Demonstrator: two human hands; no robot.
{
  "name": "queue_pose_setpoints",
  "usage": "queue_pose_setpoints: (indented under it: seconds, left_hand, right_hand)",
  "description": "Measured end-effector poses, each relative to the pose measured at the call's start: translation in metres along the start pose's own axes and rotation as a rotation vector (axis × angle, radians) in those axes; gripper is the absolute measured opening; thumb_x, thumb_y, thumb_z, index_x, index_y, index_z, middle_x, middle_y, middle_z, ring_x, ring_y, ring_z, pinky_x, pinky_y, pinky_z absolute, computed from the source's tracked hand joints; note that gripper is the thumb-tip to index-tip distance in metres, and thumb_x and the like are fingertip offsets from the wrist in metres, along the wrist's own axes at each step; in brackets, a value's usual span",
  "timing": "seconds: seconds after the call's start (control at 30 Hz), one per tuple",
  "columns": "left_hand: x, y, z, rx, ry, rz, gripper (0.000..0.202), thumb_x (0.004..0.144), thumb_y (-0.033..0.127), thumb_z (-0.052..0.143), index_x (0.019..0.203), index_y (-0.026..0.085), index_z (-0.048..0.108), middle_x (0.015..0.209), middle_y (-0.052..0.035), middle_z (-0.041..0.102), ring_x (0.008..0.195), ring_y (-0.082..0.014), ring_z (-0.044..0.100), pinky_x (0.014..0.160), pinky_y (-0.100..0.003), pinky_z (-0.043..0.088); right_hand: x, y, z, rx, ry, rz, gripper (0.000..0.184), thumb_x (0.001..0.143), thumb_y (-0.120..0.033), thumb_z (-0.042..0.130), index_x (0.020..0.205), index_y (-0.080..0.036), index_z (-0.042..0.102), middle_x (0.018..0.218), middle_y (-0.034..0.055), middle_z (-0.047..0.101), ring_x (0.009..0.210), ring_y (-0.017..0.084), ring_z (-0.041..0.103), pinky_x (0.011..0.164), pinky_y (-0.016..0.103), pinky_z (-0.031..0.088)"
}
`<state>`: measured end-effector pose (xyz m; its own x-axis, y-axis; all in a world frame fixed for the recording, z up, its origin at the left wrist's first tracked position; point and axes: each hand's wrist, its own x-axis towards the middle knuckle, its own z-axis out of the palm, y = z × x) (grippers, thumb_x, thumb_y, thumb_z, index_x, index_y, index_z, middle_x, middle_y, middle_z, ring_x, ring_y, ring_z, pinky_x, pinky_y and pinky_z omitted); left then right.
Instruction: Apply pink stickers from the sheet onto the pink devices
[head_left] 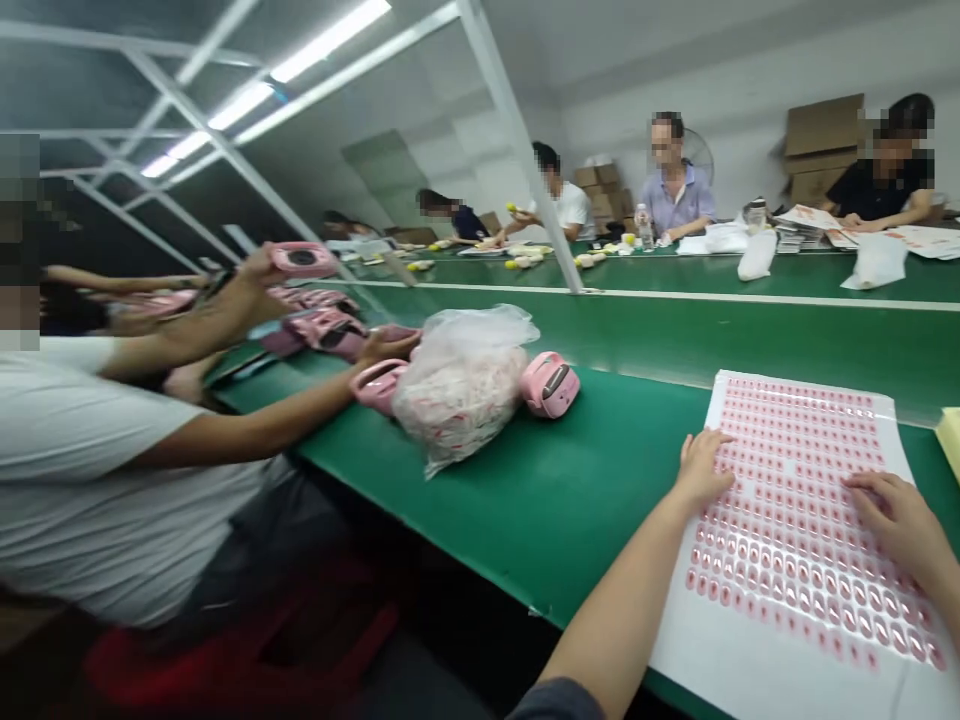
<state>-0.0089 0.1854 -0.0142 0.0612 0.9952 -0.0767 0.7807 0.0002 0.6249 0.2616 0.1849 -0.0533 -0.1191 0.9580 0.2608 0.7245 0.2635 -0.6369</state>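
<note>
Both hands (703,466) (896,517) flat on sticker sheet (795,470).

We recorded:
- one long workbench (600,480) topped in green, with a white line (750,297) running along it
- white metal frame struts (517,140) slanting overhead
- fluorescent tubes (330,40), lit, in rows under a pale ceiling (637,30)
- a plain far wall (750,90)
- brown cardboard boxes (825,140) stacked against that wall
- one standing fan (701,150) near them
- a red stool (300,640) below the bench's near edge
</note>
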Motion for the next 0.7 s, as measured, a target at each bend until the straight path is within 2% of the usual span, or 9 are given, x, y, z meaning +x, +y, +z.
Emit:
queue_pose_setpoints:
  seconds: [0.17,0.37,0.7]
  left_hand:
    - [-0.0047,-0.0009,0.0000,-0.041,-0.026,0.074,0.062,0.059,0.021,0.058,0.120,0.024,0.046,0.139,-0.0061,0.039,0.133,-0.0226,0.023,0.110,-0.044,0.005]
    - [-0.0072,-0.0014,-0.0012,-0.064,-0.102,0.202,0.066,0.060,0.022,0.056,0.124,0.028,0.042,0.136,-0.0025,0.043,0.133,-0.0221,0.024,0.110,-0.043,0.008]
    - [-0.0086,-0.0013,-0.0022,-0.053,-0.159,0.215,0.073,0.056,0.018,0.055,0.127,0.026,0.041,0.140,-0.0035,0.038,0.134,-0.0231,0.019,0.110,-0.042,0.009]
  right_hand:
    - [0.0004,0.0005,-0.0031,-0.023,-0.016,0.014,0.032,0.075,-0.043,0.041,0.080,-0.023,0.065,0.092,0.0087,0.066,0.090,0.027,0.059,0.081,0.042,0.045]
    - [0.0007,0.0009,-0.0035,-0.030,-0.019,0.007,0.032,0.074,-0.044,0.041,0.080,-0.024,0.065,0.091,0.0088,0.066,0.088,0.027,0.060,0.080,0.043,0.046]
    - [0.0026,0.0028,-0.0019,-0.012,-0.027,0.023,0.032,0.074,-0.044,0.041,0.077,-0.024,0.066,0.089,0.0089,0.066,0.088,0.027,0.060,0.080,0.043,0.046]
